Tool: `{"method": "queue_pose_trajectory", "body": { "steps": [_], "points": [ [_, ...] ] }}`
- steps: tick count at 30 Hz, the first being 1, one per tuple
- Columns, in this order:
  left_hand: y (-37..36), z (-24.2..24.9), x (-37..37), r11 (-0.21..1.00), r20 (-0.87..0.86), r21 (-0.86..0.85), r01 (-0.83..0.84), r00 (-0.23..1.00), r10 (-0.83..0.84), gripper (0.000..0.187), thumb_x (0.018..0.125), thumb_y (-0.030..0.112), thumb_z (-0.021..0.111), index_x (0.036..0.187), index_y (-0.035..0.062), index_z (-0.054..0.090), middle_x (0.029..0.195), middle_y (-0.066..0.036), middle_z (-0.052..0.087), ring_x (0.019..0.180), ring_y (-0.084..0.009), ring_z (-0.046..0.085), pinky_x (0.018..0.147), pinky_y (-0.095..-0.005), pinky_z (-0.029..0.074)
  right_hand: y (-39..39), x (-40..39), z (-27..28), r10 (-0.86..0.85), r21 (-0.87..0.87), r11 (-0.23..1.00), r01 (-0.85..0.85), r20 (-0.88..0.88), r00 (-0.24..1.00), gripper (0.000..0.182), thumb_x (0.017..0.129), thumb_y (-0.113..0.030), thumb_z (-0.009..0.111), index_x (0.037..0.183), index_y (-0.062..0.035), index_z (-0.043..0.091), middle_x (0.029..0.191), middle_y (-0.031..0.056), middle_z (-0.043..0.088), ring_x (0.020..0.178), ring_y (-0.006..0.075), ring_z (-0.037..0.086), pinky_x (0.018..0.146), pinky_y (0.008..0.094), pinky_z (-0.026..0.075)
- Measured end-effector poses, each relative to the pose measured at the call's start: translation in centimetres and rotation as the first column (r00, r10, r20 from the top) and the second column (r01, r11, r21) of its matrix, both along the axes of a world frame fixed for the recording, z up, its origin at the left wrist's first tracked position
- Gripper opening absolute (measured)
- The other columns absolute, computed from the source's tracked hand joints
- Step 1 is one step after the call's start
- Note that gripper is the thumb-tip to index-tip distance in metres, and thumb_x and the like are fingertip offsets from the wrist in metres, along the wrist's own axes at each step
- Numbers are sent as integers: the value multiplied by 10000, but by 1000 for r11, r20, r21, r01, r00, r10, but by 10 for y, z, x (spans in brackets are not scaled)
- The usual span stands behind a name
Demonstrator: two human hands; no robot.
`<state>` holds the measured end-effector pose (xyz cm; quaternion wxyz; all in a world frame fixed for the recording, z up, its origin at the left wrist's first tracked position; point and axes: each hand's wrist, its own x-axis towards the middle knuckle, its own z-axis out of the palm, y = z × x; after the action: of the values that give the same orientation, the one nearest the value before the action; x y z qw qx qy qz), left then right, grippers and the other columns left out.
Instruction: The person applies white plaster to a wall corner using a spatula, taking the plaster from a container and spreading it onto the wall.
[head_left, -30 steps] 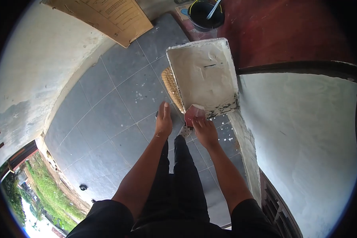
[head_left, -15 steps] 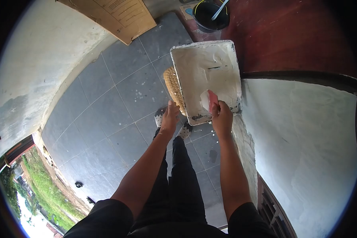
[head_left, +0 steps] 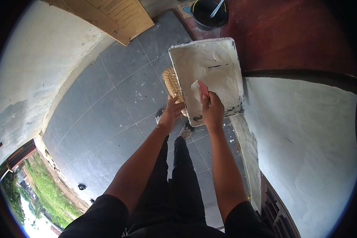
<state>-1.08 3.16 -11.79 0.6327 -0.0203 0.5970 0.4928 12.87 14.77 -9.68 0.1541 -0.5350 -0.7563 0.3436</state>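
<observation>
A rectangular tray (head_left: 238, 75) with whitish paste spread inside stands in front of me, its rim smeared with dried paste. My right hand (head_left: 213, 110) is closed round a red scraper (head_left: 203, 89) over the lower part of the tray, and white paste shows beside the tool. At the tray's lower left edge is my left hand (head_left: 169, 115), its fingers apart and holding nothing. A woven tan object (head_left: 171, 84) lies partly under the tray's left side.
A black bucket (head_left: 208, 20) with a light-coloured handle stick stands beyond the tray. Cardboard (head_left: 119, 18) leans at the upper left. A dark red surface (head_left: 289, 39) and a pale wall (head_left: 301, 131) border the right. Grey tiles (head_left: 119, 99) cover the floor.
My right hand has moved left with the red scraper. My left hand has come slightly closer to the tray's edge, fingers now pointing towards it.
</observation>
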Motion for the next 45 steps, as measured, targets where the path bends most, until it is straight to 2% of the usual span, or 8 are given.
{"method": "queue_pose_trajectory", "body": {
  "steps": [4, 15, 18, 24, 32, 39, 42, 45],
  "points": [
    [1, -3, -1, 1000, -8, -13, 10, 1000, -10, 1044, 979, 812, 190, 1609, -20, 205, 1544, -247, 442, 1452, -316, 416, 1189, -474, 316, -7, -9, 2, 151, -20, 988, -151, 21, 988, 142, 1008, -184, 584, 1047, -52, 618, 959, 155, 673, 896, 385, 673, 771, 491, 539],
    [0, -3, 0, 998, 40, -36, -54, 998, 56, 1095, 947, 854, 205, 1612, -16, 211, 1551, -241, 435, 1465, -316, 392, 1179, -483, 316, -13, -21, -1, -39, -107, 994, 28, -104, 994, 181, 995, -189, 606, 1089, -35, 616, 990, 175, 671, 869, 396, 669, 755, 476, 541],
    [-2, -6, 1, 997, 44, -40, -61, 997, 62, 1095, 946, 855, 205, 1612, -14, 216, 1547, -236, 442, 1462, -318, 395, 1177, -486, 318, -2, -13, -16, -13, -23, 1000, 14, 48, 999, 192, 988, -197, 610, 1069, -24, 636, 957, 187, 677, 840, 397, 665, 752, 466, 531],
    [-4, -9, 0, 999, 39, -38, -28, 999, 30, 1097, 942, 860, 201, 1611, -9, 223, 1537, -218, 460, 1460, -308, 398, 1170, -493, 320, 76, 11, -22, -317, 159, 934, 320, -40, 947, 214, 968, -186, 617, 1049, 6, 665, 972, 217, 708, 878, 396, 686, 784, 471, 523],
    [-5, -8, -1, 999, 68, -26, -32, 997, 34, 1105, 938, 864, 186, 1616, -8, 203, 1559, -225, 435, 1473, -313, 379, 1185, -506, 291, 86, -15, -15, 113, -255, 960, -114, -20, 993, 222, 956, -215, 683, 1023, -3, 684, 882, 206, 708, 828, 389, 685, 758, 438, 521],
    [-4, -5, 1, 997, 94, -37, -62, 993, 66, 1094, 944, 857, 180, 1618, -5, 200, 1570, -229, 419, 1482, -318, 362, 1187, -518, 283, -9, -2, -1, 89, 118, 988, -99, 87, 992, 190, 1004, -196, 623, 1093, -37, 678, 992, 173, 690, 841, 362, 681, 752, 449, 532],
    [-3, -8, -1, 996, 95, -57, -64, 993, 70, 1090, 945, 856, 184, 1618, 0, 207, 1562, -227, 429, 1480, -314, 364, 1180, -518, 290, -11, -3, 15, -151, 64, 986, 156, -81, 985, 167, 1010, -185, 615, 1091, -51, 673, 952, 147, 677, 841, 361, 676, 747, 442, 535],
    [-4, -9, 0, 997, 109, -41, -64, 992, 69, 1082, 948, 853, 181, 1618, 3, 212, 1557, -226, 437, 1478, -314, 369, 1173, -515, 298, -19, -14, 6, -25, 12, 1000, 25, 11, 1000, 193, 995, -192, 639, 1082, -23, 671, 943, 159, 692, 821, 337, 688, 726, 417, 540]
  ]
}}
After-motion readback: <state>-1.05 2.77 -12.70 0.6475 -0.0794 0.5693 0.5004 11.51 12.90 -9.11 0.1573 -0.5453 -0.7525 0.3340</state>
